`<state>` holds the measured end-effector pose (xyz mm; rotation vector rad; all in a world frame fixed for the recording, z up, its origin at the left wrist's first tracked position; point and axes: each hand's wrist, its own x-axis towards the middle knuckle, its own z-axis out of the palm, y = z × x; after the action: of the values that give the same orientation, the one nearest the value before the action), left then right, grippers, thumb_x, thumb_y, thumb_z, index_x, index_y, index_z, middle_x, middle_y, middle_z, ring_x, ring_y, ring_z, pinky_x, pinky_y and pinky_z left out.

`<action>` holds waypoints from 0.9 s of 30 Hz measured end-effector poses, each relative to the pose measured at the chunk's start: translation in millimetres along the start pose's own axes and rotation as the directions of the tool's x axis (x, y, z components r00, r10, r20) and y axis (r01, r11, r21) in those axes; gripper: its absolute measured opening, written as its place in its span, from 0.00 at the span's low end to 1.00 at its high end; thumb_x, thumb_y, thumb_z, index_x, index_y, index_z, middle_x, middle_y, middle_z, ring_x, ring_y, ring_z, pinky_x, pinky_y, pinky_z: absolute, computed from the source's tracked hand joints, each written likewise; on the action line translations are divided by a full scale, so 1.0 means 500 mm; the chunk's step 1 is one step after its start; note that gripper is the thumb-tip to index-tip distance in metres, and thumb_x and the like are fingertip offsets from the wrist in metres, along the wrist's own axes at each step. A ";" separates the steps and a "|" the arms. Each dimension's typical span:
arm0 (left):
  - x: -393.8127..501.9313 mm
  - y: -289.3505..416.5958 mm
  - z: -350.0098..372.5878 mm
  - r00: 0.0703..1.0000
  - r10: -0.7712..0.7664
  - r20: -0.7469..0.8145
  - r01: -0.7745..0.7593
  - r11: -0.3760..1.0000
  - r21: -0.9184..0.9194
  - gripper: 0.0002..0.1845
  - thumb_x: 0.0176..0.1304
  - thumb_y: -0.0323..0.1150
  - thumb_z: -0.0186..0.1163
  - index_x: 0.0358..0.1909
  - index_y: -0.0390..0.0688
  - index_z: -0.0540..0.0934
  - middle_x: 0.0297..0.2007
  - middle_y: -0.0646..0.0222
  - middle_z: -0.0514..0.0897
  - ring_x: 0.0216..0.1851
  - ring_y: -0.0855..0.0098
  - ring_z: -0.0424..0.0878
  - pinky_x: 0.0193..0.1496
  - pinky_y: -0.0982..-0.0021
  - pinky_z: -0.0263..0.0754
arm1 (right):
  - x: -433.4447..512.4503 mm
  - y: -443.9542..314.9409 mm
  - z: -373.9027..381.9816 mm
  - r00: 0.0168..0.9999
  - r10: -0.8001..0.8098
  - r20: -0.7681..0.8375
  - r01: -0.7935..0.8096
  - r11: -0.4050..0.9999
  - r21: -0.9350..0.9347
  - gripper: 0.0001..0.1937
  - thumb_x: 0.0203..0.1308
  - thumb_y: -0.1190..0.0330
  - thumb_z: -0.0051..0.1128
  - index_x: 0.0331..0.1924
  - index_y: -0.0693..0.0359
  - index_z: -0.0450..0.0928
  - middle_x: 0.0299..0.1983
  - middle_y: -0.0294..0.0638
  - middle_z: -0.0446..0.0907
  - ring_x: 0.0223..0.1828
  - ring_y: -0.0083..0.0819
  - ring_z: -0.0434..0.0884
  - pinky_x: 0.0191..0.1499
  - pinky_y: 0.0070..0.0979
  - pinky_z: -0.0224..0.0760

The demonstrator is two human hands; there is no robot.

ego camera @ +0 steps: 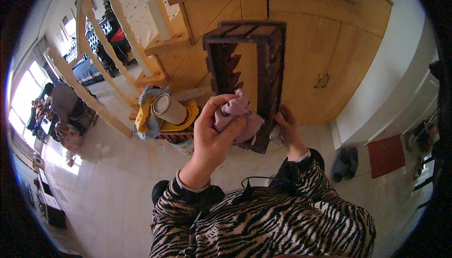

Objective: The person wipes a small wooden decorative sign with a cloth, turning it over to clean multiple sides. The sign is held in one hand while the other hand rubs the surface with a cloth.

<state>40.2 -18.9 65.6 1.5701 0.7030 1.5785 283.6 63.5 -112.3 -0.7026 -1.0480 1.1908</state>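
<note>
A crumpled pink cloth [235,115] is pinched in my left hand [208,136], between thumb and fingers. It covers part of a dark brown slatted wooden rack [270,78], which stands tilted in front of me. The rack has an open frame with a row of notched pieces along its inner left side. My right hand [290,129] is on the rack's lower right edge, its fingers partly hidden behind the wood. Something whitish [275,134] shows beside that hand; I cannot tell what it is.
Left of the rack, a lidded can [171,109] rests on a yellow surface [191,116], near blue and yellow cloths [144,113]. Wooden stairs [159,76] with pale balusters rise behind. A wooden cabinet [303,63] stands at back right. Slippers [344,164] and a red mat [386,156] lie right.
</note>
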 end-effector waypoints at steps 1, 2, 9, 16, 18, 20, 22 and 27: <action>0.015 0.007 -0.004 0.991 0.133 0.012 -0.132 0.970 0.204 0.22 0.62 0.19 0.71 0.57 0.40 0.79 0.51 0.67 0.80 0.54 0.70 0.80 0.60 0.69 0.75 | 0.001 0.006 -0.003 1.000 0.002 -0.012 -0.002 1.000 0.018 0.19 0.77 0.66 0.59 0.66 0.64 0.75 0.58 0.39 0.82 0.59 0.29 0.80 0.62 0.30 0.74; 0.033 0.012 -0.006 0.967 0.251 0.046 -0.247 0.878 0.411 0.21 0.61 0.18 0.71 0.55 0.40 0.81 0.51 0.66 0.80 0.54 0.68 0.80 0.58 0.68 0.76 | 0.002 0.011 -0.008 1.000 0.014 -0.011 -0.014 0.999 0.033 0.20 0.76 0.66 0.60 0.66 0.64 0.75 0.59 0.40 0.82 0.60 0.31 0.80 0.64 0.33 0.73; 0.157 0.029 0.033 0.774 0.617 0.141 -0.602 0.648 0.466 0.19 0.62 0.17 0.65 0.55 0.40 0.84 0.51 0.60 0.83 0.54 0.56 0.82 0.58 0.61 0.77 | 0.004 0.019 -0.003 0.990 0.101 -0.095 -0.100 0.995 0.017 0.21 0.75 0.65 0.62 0.66 0.65 0.75 0.60 0.40 0.81 0.60 0.33 0.78 0.63 0.33 0.72; 0.119 0.005 0.026 0.836 0.266 0.480 -0.531 0.613 0.585 0.14 0.61 0.28 0.73 0.49 0.41 0.88 0.48 0.57 0.88 0.52 0.52 0.85 0.57 0.59 0.81 | -0.010 -0.009 -0.005 0.997 0.077 -0.014 -0.076 0.995 0.058 0.25 0.76 0.62 0.62 0.70 0.64 0.72 0.61 0.39 0.80 0.59 0.30 0.80 0.59 0.30 0.75; 0.096 0.006 0.026 0.869 0.242 0.431 -0.476 0.646 0.597 0.14 0.61 0.28 0.73 0.49 0.40 0.88 0.47 0.57 0.87 0.52 0.54 0.85 0.56 0.59 0.81 | -0.004 -0.003 -0.005 0.997 0.061 -0.046 -0.056 0.993 0.101 0.26 0.75 0.62 0.62 0.71 0.63 0.70 0.61 0.39 0.80 0.59 0.29 0.80 0.58 0.30 0.75; 0.094 0.007 0.029 0.922 0.173 0.346 -0.349 0.759 0.550 0.16 0.61 0.27 0.72 0.51 0.40 0.87 0.47 0.57 0.86 0.51 0.56 0.85 0.57 0.59 0.80 | -0.001 0.005 -0.006 0.995 0.051 -0.084 -0.041 0.993 0.114 0.27 0.75 0.63 0.63 0.72 0.64 0.70 0.61 0.39 0.80 0.59 0.30 0.80 0.59 0.30 0.75; 0.105 0.000 0.039 0.867 0.453 0.208 -0.493 0.716 0.495 0.16 0.60 0.21 0.69 0.51 0.40 0.85 0.47 0.56 0.85 0.48 0.51 0.84 0.53 0.58 0.81 | 0.001 0.008 -0.004 0.992 0.056 -0.115 -0.044 0.993 0.106 0.27 0.75 0.63 0.63 0.72 0.64 0.70 0.62 0.40 0.80 0.60 0.30 0.80 0.60 0.31 0.75; 0.086 -0.068 0.063 0.844 0.483 0.235 -0.532 0.696 0.481 0.19 0.63 0.20 0.66 0.57 0.39 0.84 0.54 0.54 0.83 0.53 0.52 0.84 0.59 0.60 0.79 | -0.010 -0.012 0.005 0.998 0.036 -0.053 -0.032 0.997 0.075 0.25 0.76 0.62 0.62 0.70 0.64 0.72 0.60 0.40 0.81 0.60 0.31 0.80 0.60 0.31 0.75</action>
<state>79.3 30.7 63.5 2.4059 0.7312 1.7748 283.5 57.1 -107.5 -0.6931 -0.9450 1.2270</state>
